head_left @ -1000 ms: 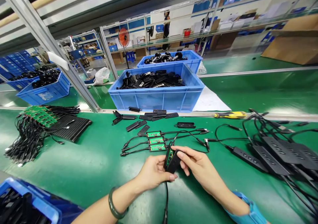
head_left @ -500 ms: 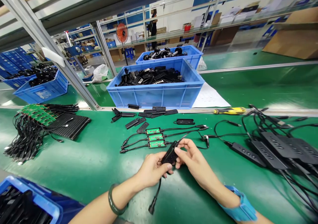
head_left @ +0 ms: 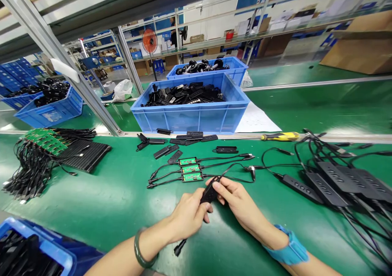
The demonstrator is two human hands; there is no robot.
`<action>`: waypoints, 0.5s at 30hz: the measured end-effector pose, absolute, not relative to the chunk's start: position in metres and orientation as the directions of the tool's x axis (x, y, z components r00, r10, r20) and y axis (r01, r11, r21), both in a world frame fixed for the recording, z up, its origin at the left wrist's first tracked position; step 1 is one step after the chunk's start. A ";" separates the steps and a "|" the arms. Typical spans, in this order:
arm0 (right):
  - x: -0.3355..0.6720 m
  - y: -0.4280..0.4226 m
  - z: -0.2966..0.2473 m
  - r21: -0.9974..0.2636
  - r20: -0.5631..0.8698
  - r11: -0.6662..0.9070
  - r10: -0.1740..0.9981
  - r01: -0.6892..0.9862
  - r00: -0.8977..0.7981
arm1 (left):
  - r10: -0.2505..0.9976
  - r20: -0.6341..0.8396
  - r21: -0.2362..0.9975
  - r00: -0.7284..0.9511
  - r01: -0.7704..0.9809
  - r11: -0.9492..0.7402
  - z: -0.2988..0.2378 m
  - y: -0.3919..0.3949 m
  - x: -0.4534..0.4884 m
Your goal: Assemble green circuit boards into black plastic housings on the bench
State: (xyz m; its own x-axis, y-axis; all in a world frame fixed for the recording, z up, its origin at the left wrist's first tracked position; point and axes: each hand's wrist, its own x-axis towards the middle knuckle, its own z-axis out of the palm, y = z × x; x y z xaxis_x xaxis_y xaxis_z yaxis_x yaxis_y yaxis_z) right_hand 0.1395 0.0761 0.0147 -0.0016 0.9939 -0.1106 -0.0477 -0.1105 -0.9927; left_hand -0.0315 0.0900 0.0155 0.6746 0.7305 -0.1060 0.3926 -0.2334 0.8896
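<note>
Both hands grip a black plastic controller case (head_left: pixel 210 193) with a cable at each end, tilted above the green bench. My left hand (head_left: pixel 190 210) is closed around its lower end, and my right hand (head_left: pixel 232 192) pinches the upper end with thumb and fingers. Below my left hand, a black cable plug (head_left: pixel 180 247) hangs out. Just beyond the hands lie three open cases with green circuit boards (head_left: pixel 192 177), side by side, their cables running both ways. Loose black covers (head_left: pixel 174 156) are scattered behind them, and one black case half (head_left: pixel 226 150) lies apart.
A blue bin (head_left: pixel 190 114) full of black case parts stands at the back. Finished-looking controllers (head_left: pixel 329 188) with cables are heaped at right. A yellow screwdriver (head_left: pixel 280 136) lies along the rail. Wired boards (head_left: pixel 49 141) are piled at left, above another blue bin (head_left: pixel 65 255).
My left hand has turned further over the case, and the hanging plug has swung left and up. My right fingers have closed in nearer the case's upper end.
</note>
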 end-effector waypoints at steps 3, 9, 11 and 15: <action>0.135 0.075 0.017 -0.997 -0.070 -0.071 0.996 0.008 0.053 | 0.728 -0.090 0.892 0.680 0.380 -0.244 0.017 0.091 -0.031; 0.180 0.076 0.061 -0.961 0.165 0.064 0.913 0.268 0.374 | 0.690 0.143 0.764 0.710 0.364 -0.533 0.019 0.115 -0.042; 0.217 0.075 0.084 -0.870 0.301 0.021 0.814 0.493 0.497 | 0.718 0.198 0.612 0.668 0.488 -0.622 0.017 0.123 -0.048; 0.303 0.073 0.107 -0.477 0.358 -0.329 0.775 0.815 0.522 | 0.802 0.187 0.393 0.567 0.705 -0.590 0.013 0.131 -0.053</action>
